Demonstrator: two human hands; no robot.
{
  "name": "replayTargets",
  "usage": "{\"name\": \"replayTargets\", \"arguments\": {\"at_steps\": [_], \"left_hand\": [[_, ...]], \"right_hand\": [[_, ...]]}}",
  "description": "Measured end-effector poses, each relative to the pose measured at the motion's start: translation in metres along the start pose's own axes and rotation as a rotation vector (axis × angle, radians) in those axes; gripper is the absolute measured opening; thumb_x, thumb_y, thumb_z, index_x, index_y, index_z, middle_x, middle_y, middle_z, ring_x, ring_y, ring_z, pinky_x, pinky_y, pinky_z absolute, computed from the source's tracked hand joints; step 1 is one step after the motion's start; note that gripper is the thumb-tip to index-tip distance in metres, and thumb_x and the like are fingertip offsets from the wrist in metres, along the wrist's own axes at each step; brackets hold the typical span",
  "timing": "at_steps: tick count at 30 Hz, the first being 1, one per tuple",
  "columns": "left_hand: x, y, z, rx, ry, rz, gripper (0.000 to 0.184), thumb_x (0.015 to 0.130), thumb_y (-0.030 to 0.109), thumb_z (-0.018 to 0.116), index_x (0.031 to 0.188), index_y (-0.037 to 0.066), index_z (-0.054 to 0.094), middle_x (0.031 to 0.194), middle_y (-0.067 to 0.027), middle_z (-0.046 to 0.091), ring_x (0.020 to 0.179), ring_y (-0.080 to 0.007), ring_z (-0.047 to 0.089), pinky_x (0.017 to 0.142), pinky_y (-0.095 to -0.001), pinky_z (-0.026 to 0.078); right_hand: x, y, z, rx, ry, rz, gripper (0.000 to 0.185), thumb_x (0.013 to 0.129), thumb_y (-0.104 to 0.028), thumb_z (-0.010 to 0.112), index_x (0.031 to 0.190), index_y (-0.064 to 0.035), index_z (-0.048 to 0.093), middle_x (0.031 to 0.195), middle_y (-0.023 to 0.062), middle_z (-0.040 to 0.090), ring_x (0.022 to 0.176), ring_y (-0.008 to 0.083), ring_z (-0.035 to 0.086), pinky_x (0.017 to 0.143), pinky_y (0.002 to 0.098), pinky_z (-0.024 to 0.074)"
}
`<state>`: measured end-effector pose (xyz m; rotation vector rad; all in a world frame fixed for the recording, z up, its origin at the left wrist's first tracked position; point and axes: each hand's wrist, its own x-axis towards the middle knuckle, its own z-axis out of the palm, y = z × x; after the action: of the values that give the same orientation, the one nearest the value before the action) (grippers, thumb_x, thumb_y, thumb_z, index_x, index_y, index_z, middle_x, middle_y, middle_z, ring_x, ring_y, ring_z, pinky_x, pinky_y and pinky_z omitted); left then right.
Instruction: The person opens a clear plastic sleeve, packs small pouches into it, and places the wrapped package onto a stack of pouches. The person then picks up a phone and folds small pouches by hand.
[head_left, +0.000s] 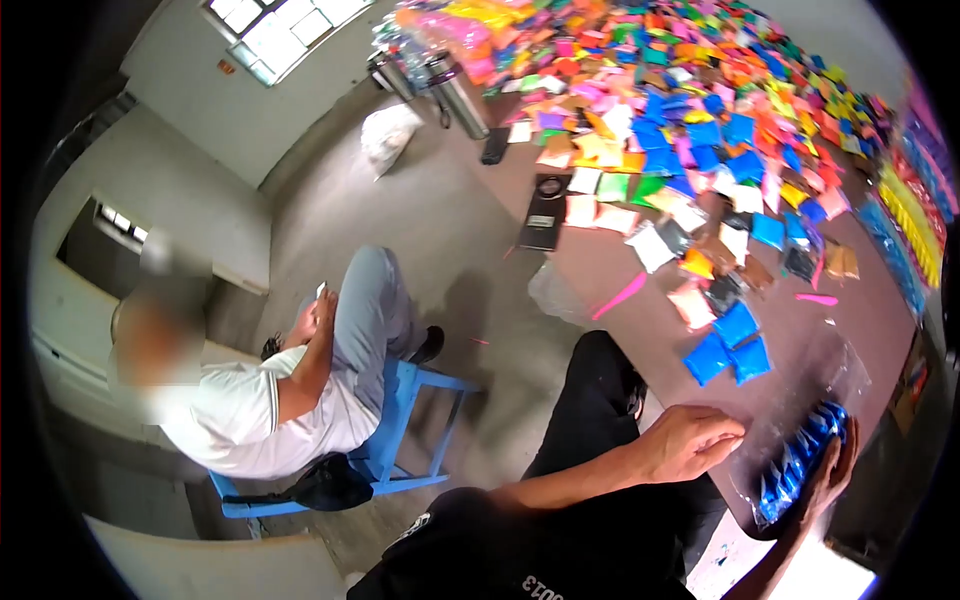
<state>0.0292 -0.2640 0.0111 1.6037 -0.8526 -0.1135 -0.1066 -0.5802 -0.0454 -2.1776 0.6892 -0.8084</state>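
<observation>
My left hand [695,442] hovers over the near edge of the brown table [640,285], its fingers curled together; whether anything small is between them is hidden. Along the right side of a clear plastic bag [752,472] lies my right hand [832,465], its fingers stretched beside a row of shiny blue packets [800,462]. The row looks to be inside the bag. Beyond my left hand, three loose blue packets [735,345] rest close together on the table.
A large heap of coloured packets [690,90] covers the far table. Black box [543,215], phone [496,146] and steel flask [458,95] stand or lie at its left edge. A seated person [270,400] is on a blue chair [400,415] at left; a white bag [388,135] lies beyond.
</observation>
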Motion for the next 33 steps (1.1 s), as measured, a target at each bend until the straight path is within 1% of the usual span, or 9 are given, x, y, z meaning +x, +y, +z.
{"name": "replayTargets", "arguments": {"at_steps": [6,8,9,12,16,18,22,29,33], "left_hand": [[-0.044,-0.022,-0.042,0.025,0.207,-0.146,0.015,0.093,0.012,0.078,0.102,0.0,0.073,0.083,-0.0091,0.072,0.065,-0.018,0.068,0.059,-0.0293,0.053],[-0.058,-0.035,-0.058,0.129,0.207,-0.192,0.016,0.093,0.013,0.079,0.102,0.001,0.074,0.081,-0.0084,0.071,0.064,-0.0171,0.067,0.058,-0.0289,0.052],[-0.064,-0.041,-0.067,0.078,0.221,-0.321,0.016,0.094,0.015,0.078,0.099,0.001,0.074,0.083,-0.01,0.071,0.067,-0.0196,0.069,0.061,-0.033,0.053],[-0.08,-0.073,-0.099,0.384,0.414,-0.224,0.019,0.093,0.019,0.078,0.1,0.001,0.074,0.088,-0.0122,0.072,0.077,-0.0261,0.072,0.067,-0.0376,0.056],[-0.108,-0.102,-0.152,0.801,0.555,-0.33,0.038,0.093,0.029,0.077,0.119,0.003,0.07,0.125,-0.0173,0.069,0.114,-0.0393,0.065,0.096,-0.0481,0.055],[-0.129,-0.113,-0.167,0.846,0.58,-0.417,0.044,0.093,0.032,0.077,0.126,0.004,0.066,0.131,-0.018,0.066,0.118,-0.0403,0.063,0.099,-0.0491,0.053],[-0.163,-0.128,-0.176,0.835,0.571,-0.677,0.06,0.093,0.041,0.077,0.138,0.005,0.059,0.138,-0.0199,0.062,0.121,-0.0413,0.062,0.102,-0.0499,0.051],[-0.202,-0.11,-0.188,0.755,0.602,-0.805,0.056,0.09,0.045,0.078,0.123,0.003,0.06,0.125,-0.0219,0.064,0.109,-0.0443,0.064,0.085,-0.0537,0.053],[-0.224,-0.094,-0.204,0.806,0.578,-0.858,0.044,0.092,0.045,0.076,0.105,0.004,0.065,0.095,-0.0199,0.07,0.088,-0.0432,0.067,0.075,-0.0539,0.053]], "right_hand": [[0.006,0.022,-0.008,-0.057,-0.048,-0.062,0.051,0.111,-0.034,0.052,0.147,0.0018,0.058,0.153,0.0218,0.055,0.14,0.0389,0.052,0.123,0.05,0.0358],[0.007,0.027,-0.008,-0.121,-0.033,-0.045,0.053,0.111,-0.039,0.049,0.149,-0.0042,0.058,0.153,0.0191,0.057,0.139,0.0388,0.055,0.122,0.0499,0.0371],[0.009,0.023,-0.008,-0.08,-0.055,-0.028,0.053,0.111,-0.04,0.049,0.15,-0.0043,0.057,0.154,0.019,0.057,0.138,0.0391,0.055,0.122,0.0508,0.037],[0.009,0.031,-0.01,-0.075,-0.062,-0.022,0.054,0.111,-0.039,0.048,0.151,-0.0044,0.056,0.154,0.0205,0.056,0.138,0.0397,0.055,0.121,0.0524,0.0374],[0.011,0.035,-0.007,-0.057,-0.044,-0.326,0.065,0.104,-0.052,0.057,0.146,-0.0032,0.057,0.133,0.0225,0.066,0.115,0.0368,0.068,0.095,0.0482,0.0554],[0.012,0.034,-0.003,-0.037,-0.041,-0.47,0.071,0.101,-0.059,0.061,0.143,-0.0026,0.058,0.122,0.0234,0.07,0.103,0.0353,0.075,0.081,0.0461,0.0644],[0.01,0.014,0.003,-0.048,0.004,-0.43,0.066,0.102,-0.056,0.061,0.14,-0.0019,0.061,0.12,0.0227,0.071,0.101,0.0348,0.074,0.081,0.0456,0.0639],[0.0,-0.011,-0.003,-0.031,0.077,-0.263,0.058,0.103,-0.05,0.059,0.134,-0.0006,0.065,0.117,0.0215,0.073,0.099,0.0339,0.074,0.08,0.0448,0.0631],[0.001,-0.012,-0.003,0.002,0.087,-0.216,0.055,0.104,-0.047,0.059,0.13,0.0001,0.068,0.115,0.0208,0.074,0.097,0.0334,0.074,0.079,0.0443,0.0626]]}}
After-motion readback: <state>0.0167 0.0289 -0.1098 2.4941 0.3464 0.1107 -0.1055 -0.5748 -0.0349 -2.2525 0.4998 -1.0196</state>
